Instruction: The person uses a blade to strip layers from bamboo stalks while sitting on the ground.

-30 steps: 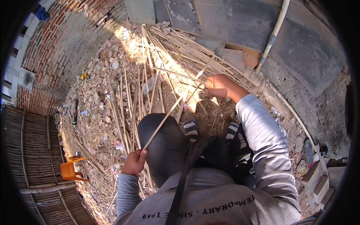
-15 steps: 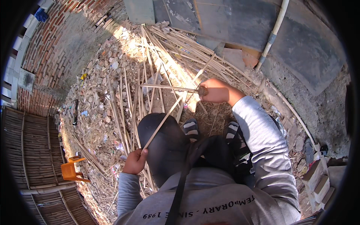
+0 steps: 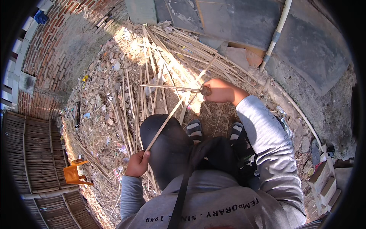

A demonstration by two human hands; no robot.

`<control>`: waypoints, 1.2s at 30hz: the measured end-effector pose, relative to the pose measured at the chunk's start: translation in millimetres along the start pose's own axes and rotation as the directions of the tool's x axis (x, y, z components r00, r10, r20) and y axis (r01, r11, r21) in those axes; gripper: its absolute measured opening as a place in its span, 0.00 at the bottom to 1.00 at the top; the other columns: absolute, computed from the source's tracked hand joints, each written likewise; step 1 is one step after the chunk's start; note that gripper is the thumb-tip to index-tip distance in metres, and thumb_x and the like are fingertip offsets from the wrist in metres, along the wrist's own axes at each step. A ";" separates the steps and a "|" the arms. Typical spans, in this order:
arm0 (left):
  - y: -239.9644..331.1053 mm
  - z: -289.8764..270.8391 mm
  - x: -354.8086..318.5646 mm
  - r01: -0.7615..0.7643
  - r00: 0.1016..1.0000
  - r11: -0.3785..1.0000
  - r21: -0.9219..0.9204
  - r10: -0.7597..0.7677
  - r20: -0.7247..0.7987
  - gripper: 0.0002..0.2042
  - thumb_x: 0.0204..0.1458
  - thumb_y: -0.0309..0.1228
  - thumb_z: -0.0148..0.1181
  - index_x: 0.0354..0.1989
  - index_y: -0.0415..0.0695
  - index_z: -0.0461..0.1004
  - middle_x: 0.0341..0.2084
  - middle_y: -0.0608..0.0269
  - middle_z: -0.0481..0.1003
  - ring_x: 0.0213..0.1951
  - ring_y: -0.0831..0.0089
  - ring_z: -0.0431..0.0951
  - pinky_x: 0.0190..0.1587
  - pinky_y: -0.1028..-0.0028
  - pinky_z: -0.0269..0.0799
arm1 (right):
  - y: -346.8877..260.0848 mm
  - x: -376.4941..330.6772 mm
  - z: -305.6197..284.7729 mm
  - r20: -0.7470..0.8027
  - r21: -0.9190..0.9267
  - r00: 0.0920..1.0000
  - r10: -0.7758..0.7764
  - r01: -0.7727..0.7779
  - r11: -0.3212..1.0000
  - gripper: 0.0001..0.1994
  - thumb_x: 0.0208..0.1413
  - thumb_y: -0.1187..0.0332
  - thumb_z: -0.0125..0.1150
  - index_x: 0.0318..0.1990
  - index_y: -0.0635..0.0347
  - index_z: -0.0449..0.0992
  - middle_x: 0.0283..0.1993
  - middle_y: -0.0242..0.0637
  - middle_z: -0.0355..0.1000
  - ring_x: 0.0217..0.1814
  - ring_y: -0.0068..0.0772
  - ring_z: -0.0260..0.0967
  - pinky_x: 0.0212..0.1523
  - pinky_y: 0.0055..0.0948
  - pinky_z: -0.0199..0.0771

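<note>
My left hand (image 3: 138, 164) is closed around the lower end of a long pale bamboo strip (image 3: 167, 120). The strip slants up and to the right over my dark-clad knee, toward the pile beyond. In my right hand (image 3: 219, 91) is a long-bladed knife (image 3: 173, 88), gripped by its handle, its narrow blade seen almost edge-on and pointing left. The blade crosses the strip beyond the knee; I cannot tell whether it cuts into it.
Many bamboo strips (image 3: 190, 45) lie piled ahead and along the left on rubble-strewn ground (image 3: 101, 91). An orange plastic chair (image 3: 74, 173) stands at left beside a woven bamboo panel (image 3: 38, 152). A brick wall (image 3: 57, 45) rises far left; a pipe (image 3: 276, 36) runs by the grey wall.
</note>
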State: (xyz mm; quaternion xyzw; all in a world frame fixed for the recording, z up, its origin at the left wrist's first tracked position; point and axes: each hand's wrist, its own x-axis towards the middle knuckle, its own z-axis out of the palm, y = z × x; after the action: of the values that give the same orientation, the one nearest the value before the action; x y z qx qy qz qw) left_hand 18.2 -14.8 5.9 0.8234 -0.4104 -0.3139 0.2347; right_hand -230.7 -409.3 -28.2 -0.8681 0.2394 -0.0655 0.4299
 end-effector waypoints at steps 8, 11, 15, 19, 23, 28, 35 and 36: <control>1.7 2.6 -0.6 -0.023 1.000 0.999 -0.037 0.023 -0.020 0.27 0.66 0.50 0.54 0.23 0.37 0.71 0.14 0.66 0.66 0.22 0.79 0.63 0.25 0.68 0.61 | -2.9 -2.0 -4.0 0.048 0.053 0.998 0.046 -0.049 0.997 0.11 0.49 0.62 0.66 0.35 0.60 0.78 0.30 0.41 0.77 0.34 0.36 0.76 0.39 0.37 0.73; 2.0 2.2 -0.8 -0.018 1.000 0.999 -0.039 0.017 -0.018 0.27 0.66 0.50 0.54 0.23 0.37 0.71 0.14 0.68 0.66 0.22 0.80 0.63 0.24 0.69 0.60 | -4.1 -2.8 -4.8 0.042 0.042 0.998 0.051 -0.053 0.998 0.11 0.49 0.63 0.66 0.35 0.60 0.79 0.30 0.41 0.78 0.34 0.37 0.76 0.39 0.37 0.73; 1.7 2.8 -1.0 -0.023 0.999 0.999 -0.031 0.022 -0.024 0.27 0.66 0.50 0.54 0.23 0.38 0.70 0.14 0.68 0.66 0.22 0.80 0.62 0.24 0.69 0.60 | -3.1 -1.4 -2.6 0.012 0.015 1.000 0.022 -0.022 1.000 0.11 0.49 0.63 0.67 0.35 0.60 0.79 0.31 0.42 0.78 0.35 0.38 0.76 0.39 0.37 0.73; -5.0 4.3 0.1 -0.025 0.999 0.999 -0.039 0.024 -0.027 0.27 0.65 0.50 0.55 0.23 0.37 0.70 0.14 0.67 0.65 0.22 0.80 0.62 0.24 0.69 0.59 | -3.2 -2.4 -2.5 0.008 0.032 1.000 0.007 -0.007 0.999 0.12 0.49 0.64 0.68 0.34 0.64 0.77 0.29 0.43 0.76 0.32 0.33 0.73 0.37 0.36 0.72; -0.8 4.2 -0.6 -0.027 0.999 0.999 -0.044 0.027 -0.021 0.26 0.66 0.49 0.55 0.23 0.38 0.70 0.15 0.69 0.66 0.22 0.81 0.62 0.24 0.70 0.59 | -0.3 -1.2 -1.4 0.008 0.027 1.000 0.013 -0.013 1.000 0.12 0.49 0.64 0.68 0.34 0.64 0.77 0.28 0.42 0.76 0.32 0.32 0.73 0.37 0.36 0.72; -0.9 3.9 -1.9 0.026 1.000 0.993 -0.115 -0.026 0.005 0.23 0.66 0.46 0.56 0.26 0.37 0.72 0.17 0.73 0.66 0.24 0.83 0.62 0.25 0.74 0.58 | -1.3 -0.8 0.4 0.024 0.089 0.999 0.044 -0.046 0.995 0.11 0.49 0.65 0.68 0.33 0.64 0.77 0.27 0.41 0.75 0.31 0.30 0.71 0.36 0.35 0.71; -2.8 3.9 -1.0 0.018 1.000 0.994 -0.108 -0.018 -0.001 0.24 0.66 0.47 0.55 0.26 0.37 0.73 0.17 0.72 0.67 0.24 0.83 0.62 0.25 0.73 0.59 | -1.0 -0.1 -0.7 0.032 0.092 0.999 0.034 -0.037 0.995 0.10 0.49 0.66 0.66 0.33 0.64 0.76 0.25 0.37 0.74 0.29 0.25 0.69 0.34 0.34 0.70; -2.9 3.0 -0.9 0.022 1.000 0.996 -0.086 -0.021 0.017 0.26 0.66 0.50 0.53 0.28 0.36 0.73 0.18 0.70 0.68 0.25 0.82 0.64 0.27 0.73 0.61 | -0.6 0.1 -0.5 0.027 0.072 0.999 0.025 -0.027 0.997 0.10 0.49 0.66 0.66 0.33 0.64 0.76 0.25 0.37 0.74 0.29 0.25 0.69 0.34 0.33 0.70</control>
State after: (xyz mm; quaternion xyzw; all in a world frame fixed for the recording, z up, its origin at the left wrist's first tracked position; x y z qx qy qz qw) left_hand 17.2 -12.9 2.3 0.8144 -0.3894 -0.3403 0.2633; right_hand -230.6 -409.4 -27.5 -0.8494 0.2426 -0.0572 0.4651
